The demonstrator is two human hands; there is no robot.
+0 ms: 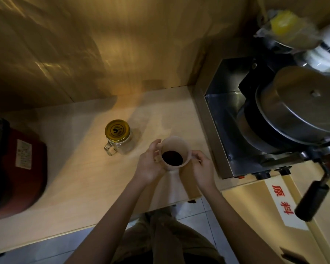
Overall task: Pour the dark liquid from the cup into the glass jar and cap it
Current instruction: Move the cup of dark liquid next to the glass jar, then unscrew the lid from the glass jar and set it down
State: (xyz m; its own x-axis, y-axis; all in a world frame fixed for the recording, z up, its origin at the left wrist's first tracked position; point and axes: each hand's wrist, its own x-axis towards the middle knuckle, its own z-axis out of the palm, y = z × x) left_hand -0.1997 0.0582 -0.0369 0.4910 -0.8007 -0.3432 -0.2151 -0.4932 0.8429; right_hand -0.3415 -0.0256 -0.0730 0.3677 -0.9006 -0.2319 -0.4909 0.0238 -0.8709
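Note:
A pale translucent cup (174,146) with dark liquid (172,158) at its bottom is upright over the wooden counter (80,180). My left hand (150,164) wraps its left side and my right hand (203,168) grips its right side. To the left of the cup stands a glass jar (120,144) with a handle, and a gold lid (117,130) sits on its mouth. Neither hand touches the jar.
A dark red appliance (17,168) sits at the counter's left end. A steel machine (274,119) with a round lid and a black-handled lever (312,199) fills the right side. A wooden wall rises behind. Below the counter's near edge lies tiled floor.

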